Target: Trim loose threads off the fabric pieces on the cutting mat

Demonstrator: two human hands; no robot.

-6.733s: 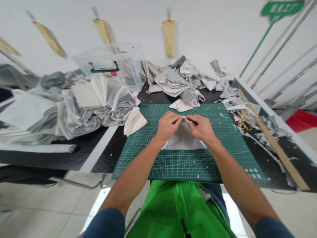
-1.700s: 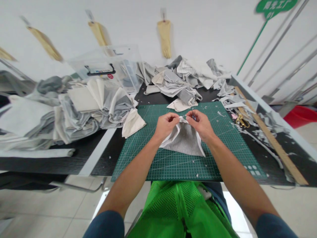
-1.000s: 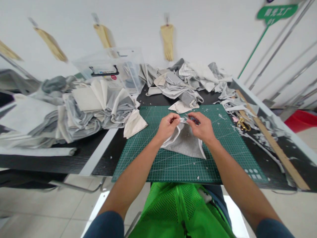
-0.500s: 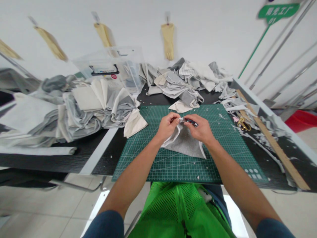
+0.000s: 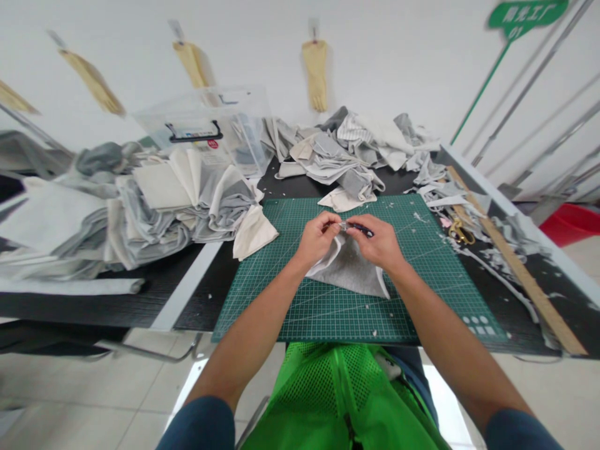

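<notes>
Our L hand (image 5: 321,237) has thumb + forefinger pinched tog. on the raised top edge of a grey cloth (image 5: 359,272); our R hand (image 5: 377,239) has its fingers curled tight round a small dark-handled tool (image 5: 360,229), metal tip pointing L at that same edge, nearly btwn both thumbs. We can't tell if the tip touches the fabric, nor if R fingertips grip any cloth too. Below our hands the cloth fans out toward us, white-bordered, lower edge resting approx. mid-mat on the green cutting mat (image 5: 337,322), w/ a few pale scraps near it. At the mat's far edge we've a cream piece (image 5: 347,199); another cream flap (image 5: 254,232) overlaps its L edge. Further out, on the black table (image 5: 220,275): big L fabric pile (image 5: 154,194), clear plastic box (image 5: 201,119) behind it, 2nd fabric pile (image 5: 337,156) at the back. Our R side: gold-handled scissors (image 5: 460,232) amid offcuts, wooden ruler (image 5: 520,265) lying lengthwise along the table's R side. Bkgd: yellow gloves (image 5: 315,75) hung on the wall, green sign (image 5: 527,14) top R, red container (image 5: 569,224) far R.
</notes>
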